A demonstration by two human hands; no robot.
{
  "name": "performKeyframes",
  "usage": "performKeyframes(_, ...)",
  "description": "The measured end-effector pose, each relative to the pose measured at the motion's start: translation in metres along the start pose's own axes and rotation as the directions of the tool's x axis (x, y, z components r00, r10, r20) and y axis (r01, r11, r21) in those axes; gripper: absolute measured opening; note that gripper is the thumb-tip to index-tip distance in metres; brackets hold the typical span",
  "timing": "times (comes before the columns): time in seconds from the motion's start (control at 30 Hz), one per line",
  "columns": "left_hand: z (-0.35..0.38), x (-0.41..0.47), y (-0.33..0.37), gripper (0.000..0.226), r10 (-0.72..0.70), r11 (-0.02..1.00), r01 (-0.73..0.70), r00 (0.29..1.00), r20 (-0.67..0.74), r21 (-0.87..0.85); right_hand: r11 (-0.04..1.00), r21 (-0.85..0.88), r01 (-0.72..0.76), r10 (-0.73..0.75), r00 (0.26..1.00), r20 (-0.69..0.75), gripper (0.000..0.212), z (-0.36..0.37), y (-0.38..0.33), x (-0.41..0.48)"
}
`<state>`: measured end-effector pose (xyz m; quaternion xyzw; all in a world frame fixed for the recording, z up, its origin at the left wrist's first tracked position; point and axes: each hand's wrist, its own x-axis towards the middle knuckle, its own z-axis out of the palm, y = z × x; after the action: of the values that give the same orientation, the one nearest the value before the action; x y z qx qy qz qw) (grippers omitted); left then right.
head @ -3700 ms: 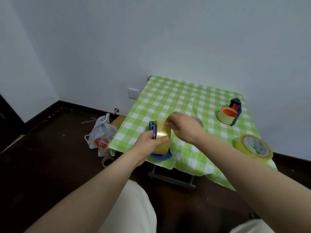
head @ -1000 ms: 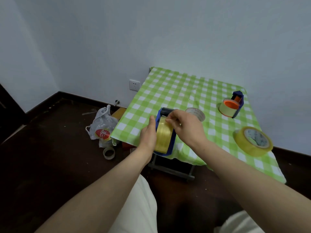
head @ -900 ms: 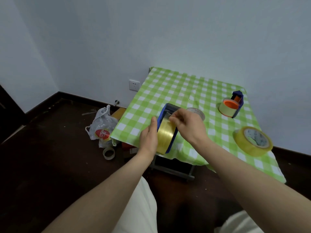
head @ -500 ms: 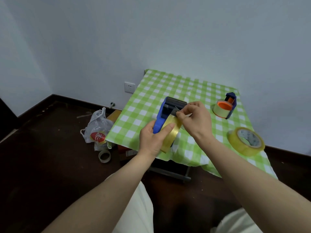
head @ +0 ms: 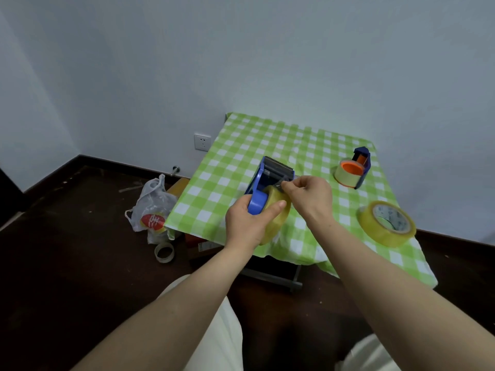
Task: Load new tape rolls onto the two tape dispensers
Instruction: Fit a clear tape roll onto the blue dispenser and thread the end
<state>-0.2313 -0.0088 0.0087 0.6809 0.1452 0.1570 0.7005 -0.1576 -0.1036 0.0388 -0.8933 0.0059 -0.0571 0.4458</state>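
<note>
Green-checked table (head: 241,145) against a pale wall. Grips the blue tape dispenser (head: 263,180) in the left hand (head: 246,226), thumb pressed across its mounted yellow tape roll (head: 276,220). Pinches the roll's loose end with the right hand (head: 310,196), fingertips closed just beside the roller. Beyond the right hand, well apart: second dispenser (head: 353,170), already loaded; to its right, spare roll (head: 385,223). Left of the left hand, on the floor: plastic bag (head: 152,207).

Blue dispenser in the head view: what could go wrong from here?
The right hand pinches at the tape roll just below the serrated blade of the blue dispenser; fingers may get nicked.
The left hand alone grips both; the roll could slip.
The spare roll lies near the table edge, beside the right forearm; a nudge might drop it.
</note>
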Motion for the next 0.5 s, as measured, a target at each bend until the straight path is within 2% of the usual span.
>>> performKeyframes(0.2,0.0022,-0.0026,0.005,0.053,0.002,1.0,-0.003,1.0,-0.026,-0.022,0.998,0.043,-0.037,0.038,0.999,-0.029,0.021,0.0056,0.0012,0.0005)
performKeyframes(0.37,0.0008,-0.0001,0.0011,0.039,0.014,1.0,-0.015,0.997,-0.07,-0.01,0.997,0.037,-0.069,0.07,0.997,-0.016,0.022,0.0066,-0.0011,0.0018)
performKeyframes(0.5,0.0005,-0.002,0.0058,0.055,0.015,1.0,-0.016,0.997,-0.076,-0.01,0.998,0.006,-0.066,0.066,0.997,-0.031,0.022,0.0072,-0.0021,0.0046)
